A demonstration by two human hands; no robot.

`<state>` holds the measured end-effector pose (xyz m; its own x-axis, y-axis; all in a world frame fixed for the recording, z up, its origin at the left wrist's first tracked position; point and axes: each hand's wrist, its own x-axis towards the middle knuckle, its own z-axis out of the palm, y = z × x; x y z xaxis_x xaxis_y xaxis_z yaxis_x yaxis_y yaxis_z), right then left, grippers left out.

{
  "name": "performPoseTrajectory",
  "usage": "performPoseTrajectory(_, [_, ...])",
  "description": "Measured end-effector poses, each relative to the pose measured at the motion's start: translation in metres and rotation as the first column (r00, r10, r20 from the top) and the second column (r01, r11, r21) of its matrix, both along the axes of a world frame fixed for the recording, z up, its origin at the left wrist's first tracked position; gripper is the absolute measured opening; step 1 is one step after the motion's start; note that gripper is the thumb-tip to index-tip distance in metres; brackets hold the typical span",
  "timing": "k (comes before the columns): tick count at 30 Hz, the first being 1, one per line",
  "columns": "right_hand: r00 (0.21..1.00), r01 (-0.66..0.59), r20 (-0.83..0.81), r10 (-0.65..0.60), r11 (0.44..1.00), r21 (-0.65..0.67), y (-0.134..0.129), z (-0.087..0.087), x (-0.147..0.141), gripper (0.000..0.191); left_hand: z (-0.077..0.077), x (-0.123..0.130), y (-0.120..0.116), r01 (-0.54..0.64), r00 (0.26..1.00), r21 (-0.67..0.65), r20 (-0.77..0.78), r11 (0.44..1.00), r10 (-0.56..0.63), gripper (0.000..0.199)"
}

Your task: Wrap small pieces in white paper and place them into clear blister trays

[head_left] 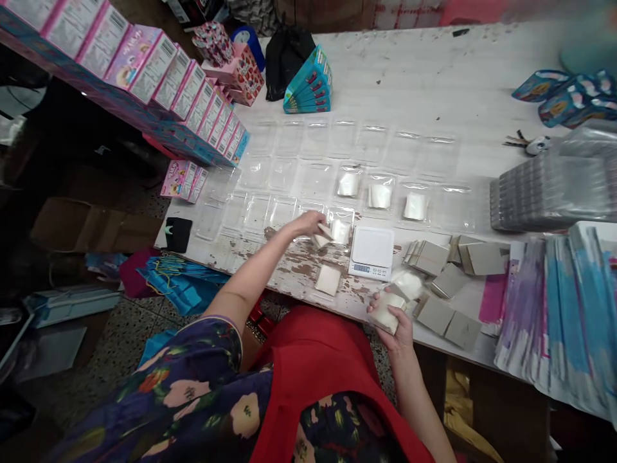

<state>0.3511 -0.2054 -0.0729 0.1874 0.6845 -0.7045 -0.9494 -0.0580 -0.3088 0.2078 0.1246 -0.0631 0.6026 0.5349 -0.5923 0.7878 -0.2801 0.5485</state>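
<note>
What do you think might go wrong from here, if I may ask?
The right hand holds a pale stack at the front edge of the table, so pieces might slip down. The pale square near that edge could get brushed off. The scale stands close to the right hand and might be bumped.

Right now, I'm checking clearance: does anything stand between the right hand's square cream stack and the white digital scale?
Nothing visible. The shiny whitish bundle lies right of the path from the square cream stack to the white digital scale.
</note>
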Motion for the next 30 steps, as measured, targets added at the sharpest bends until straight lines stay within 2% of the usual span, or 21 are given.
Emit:
performPoseTrajectory(3, [0.999,-0.039,0.012,0.039,0.999,0.028,0.014,0.003,-0.009,0.048,-0.005,-0.017,0.035,0.186,0.968,0.123,-0.195,0.975,-0.160,0.017])
performPoseTrajectory(6, [0.998,-0.068,0.020,0.067,0.996,0.060,0.029,0.007,-0.020,0.046,-0.018,-0.012,0.039,0.292,0.934,0.152,-0.258,0.944,-0.247,0.023])
performPoseTrajectory(9, [0.997,-0.067,0.032,0.065,0.994,0.081,0.044,0.013,-0.028,0.048,-0.014,-0.008,0.019,0.252,0.955,0.361,-0.242,0.898,-0.171,0.040])
performPoseTrajectory(11, [0.997,-0.046,0.065,0.041,0.996,0.077,0.054,0.015,-0.033,0.050,0.000,-0.011,-0.003,0.141,0.986,0.490,-0.149,0.860,-0.077,0.050])
performPoseTrajectory(12, [0.995,-0.034,0.097,0.028,0.997,0.062,0.059,0.016,-0.035,0.051,0.009,-0.013,-0.017,0.072,0.997,0.488,-0.071,0.870,-0.043,0.050])
performPoseTrajectory(13, [0.990,-0.021,0.139,0.015,0.999,0.039,0.063,0.016,-0.037,0.051,0.018,-0.014,-0.033,0.013,1.000,0.420,0.014,0.907,-0.021,0.048])
performPoseTrajectory(14, [0.982,-0.006,0.190,0.004,1.000,0.009,0.067,0.016,-0.039,0.052,0.025,-0.015,-0.050,-0.023,0.995,0.287,0.102,0.958,-0.007,0.043])
performPoseTrajectory(15, [0.969,0.005,0.249,0.001,1.000,-0.023,0.070,0.017,-0.041,0.053,0.031,-0.015,-0.069,-0.016,0.983,0.096,0.186,0.995,-0.002,0.037])
performPoseTrajectory(16, [0.951,0.014,0.309,0.003,0.999,-0.052,0.073,0.017,-0.043,0.054,0.035,-0.013,-0.088,0.023,0.968,-0.111,0.252,0.994,0.005,0.033])
performPoseTrajectory(17, [0.931,0.019,0.366,0.010,0.997,-0.075,0.075,0.017,-0.045,0.054,0.037,-0.011,-0.106,0.060,0.951,-0.271,0.307,0.961,0.027,0.032])
performPoseTrajectory(19, [0.889,0.017,0.456,0.032,0.994,-0.104,0.077,0.018,-0.047,0.056,0.036,-0.004,-0.135,0.066,0.921,-0.471,0.368,0.880,0.128,0.031])
performPoseTrajectory(22, [0.843,0.018,0.535,0.053,0.992,-0.128,0.074,0.020,-0.045,0.057,0.032,0.007,-0.153,-0.033,0.874,-0.660,0.345,0.750,0.343,0.023])
performPoseTrajectory(24, [0.829,0.018,0.555,0.064,0.990,-0.141,0.072,0.022,-0.042,0.058,0.032,0.010,-0.153,-0.080,0.861,-0.757,0.275,0.648,0.427,0.018])
performPoseTrajectory(25, [0.828,0.015,0.557,0.071,0.989,-0.148,0.071,0.022,-0.040,0.059,0.032,0.011,-0.151,-0.099,0.863,-0.782,0.240,0.615,0.445,0.016])
performPoseTrajectory(27, [0.831,0.005,0.550,0.084,0.988,-0.157,0.069,0.024,-0.037,0.060,0.034,0.013,-0.147,-0.134,0.871,-0.801,0.186,0.584,0.456,0.013])
performPoseTrajectory(30, [0.840,-0.003,0.535,0.086,0.988,-0.154,0.069,0.026,-0.033,0.059,0.034,0.016,-0.145,-0.164,0.879,-0.801,0.146,0.576,0.454,0.008])
